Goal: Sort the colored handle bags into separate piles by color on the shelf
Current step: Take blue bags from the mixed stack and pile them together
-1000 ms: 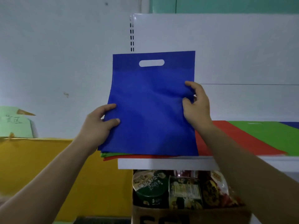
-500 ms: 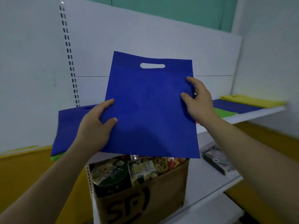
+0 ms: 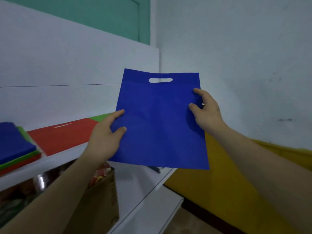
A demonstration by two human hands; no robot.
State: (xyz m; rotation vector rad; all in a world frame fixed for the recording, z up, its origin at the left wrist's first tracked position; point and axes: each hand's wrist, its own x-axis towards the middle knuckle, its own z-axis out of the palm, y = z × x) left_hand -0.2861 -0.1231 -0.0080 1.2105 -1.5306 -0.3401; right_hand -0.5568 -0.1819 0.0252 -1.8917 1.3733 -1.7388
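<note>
Blue bag (image 3: 160, 124), where is it?

Up in the air, held flat and upright facing the person, with its handle slot (image 3: 160, 80) at the top. It hangs in front of the right end of the shelf (image 3: 59, 157) and touches no pile.

Who has it?

Both hands. The left hand (image 3: 105, 141) grips the bag's left edge, thumb pressed on the near face. The right hand (image 3: 206, 112) pinches the right edge, with thumb and forefinger on the near face.

What lies on the shelf?

A red bag (image 3: 64, 134) lies flat to the left of the held one, and a green bag (image 3: 99, 117) shows just beyond it, partly hidden by the left hand. At the far left sits a mixed stack (image 3: 15, 146): blue on top, green under it, red at the bottom.

And below?

A cardboard box (image 3: 101, 200) stands under the shelf, behind the left forearm.
</note>
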